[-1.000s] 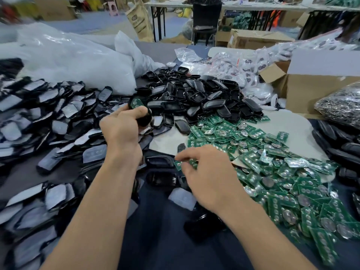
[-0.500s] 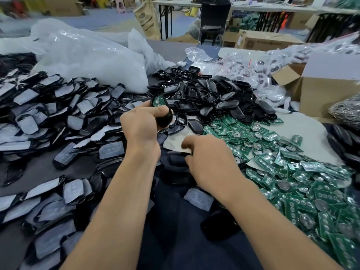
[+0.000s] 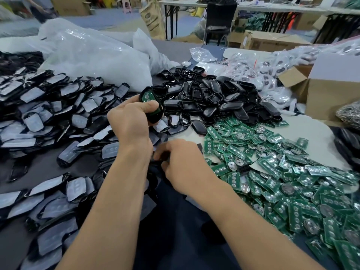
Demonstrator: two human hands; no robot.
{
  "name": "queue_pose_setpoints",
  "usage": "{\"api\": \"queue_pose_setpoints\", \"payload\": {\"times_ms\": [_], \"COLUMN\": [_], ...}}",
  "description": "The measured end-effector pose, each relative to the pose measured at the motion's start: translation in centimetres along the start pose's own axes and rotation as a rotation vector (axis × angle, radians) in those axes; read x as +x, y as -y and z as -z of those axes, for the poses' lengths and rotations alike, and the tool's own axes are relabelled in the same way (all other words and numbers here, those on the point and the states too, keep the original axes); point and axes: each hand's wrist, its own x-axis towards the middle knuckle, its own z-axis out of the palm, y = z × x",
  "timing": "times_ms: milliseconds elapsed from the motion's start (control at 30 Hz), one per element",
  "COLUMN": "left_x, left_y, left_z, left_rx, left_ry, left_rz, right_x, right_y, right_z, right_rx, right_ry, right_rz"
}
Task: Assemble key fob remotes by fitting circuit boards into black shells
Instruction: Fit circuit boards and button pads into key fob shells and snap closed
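My left hand [image 3: 130,121] grips a black shell [image 3: 151,103] with a green circuit board seated inside it, thumb pressed across its face. Lower and to the right, my right hand [image 3: 183,164] has its fingers curled round a black shell part [image 3: 158,162] near the table's middle; most of that part is hidden by the fingers. A heap of empty black shells [image 3: 210,100] lies behind the hands. Green circuit boards [image 3: 272,172] with round silver contacts spread over the right side.
Several black shell halves with grey film [image 3: 48,114] cover the left side of the table. White plastic bags [image 3: 93,55] lie at the back left. At the right stand a cardboard box [image 3: 331,98] and bags of small parts [image 3: 253,67].
My right hand has moved left from the edge of the circuit boards to a black part beneath my left wrist. My left hand keeps holding the shell with the board.
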Motion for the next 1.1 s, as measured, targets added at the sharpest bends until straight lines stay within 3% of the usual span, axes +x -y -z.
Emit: {"api": "queue_pose_setpoints", "payload": {"times_ms": [200, 300, 400, 533, 667, 767, 833, 967, 1100], "left_x": [0.6, 0.6, 0.7, 1.1, 0.9, -0.1, -1.8, -6.2, -8.7], "left_y": [-0.8, -0.8, -0.7, -0.6, -0.4, 0.4, 1.5, 4.8, 7.1], "left_z": [0.3, 0.5, 0.5, 0.6, 0.5, -0.3, -1.6, -4.0, -4.7], "left_rx": [-0.05, -0.063, -0.058, -0.058, -0.041, 0.019, 0.088, 0.352, 0.478], "left_ry": [-0.009, -0.017, -0.051, -0.05, -0.029, 0.054, 0.159, 0.386, 0.471], "left_rz": [-0.096, -0.102, -0.097, -0.083, -0.064, -0.028, 0.008, 0.004, 0.012], "right_x": [-0.1, 0.3, 0.4, -0.1, -1.6, -3.8, -5.8, -8.4, -9.3], "right_y": [0.2, 1.1, 1.5, 1.1, -0.4, -2.8, -4.2, -7.0, -8.5], "right_z": [-0.2, -1.0, -1.4, -1.0, 1.1, 3.8, 5.4, 6.9, 7.9], "right_rx": [0.065, -0.121, -0.211, 0.021, 0.165, 0.656, 0.853, 0.909, 0.88], "right_ry": [-0.101, -0.031, -0.076, -0.129, -0.284, -0.343, -0.369, -0.489, -0.554], "right_rz": [-0.003, 0.112, 0.155, -0.045, -0.126, -0.255, -0.308, -0.343, -0.359]}}
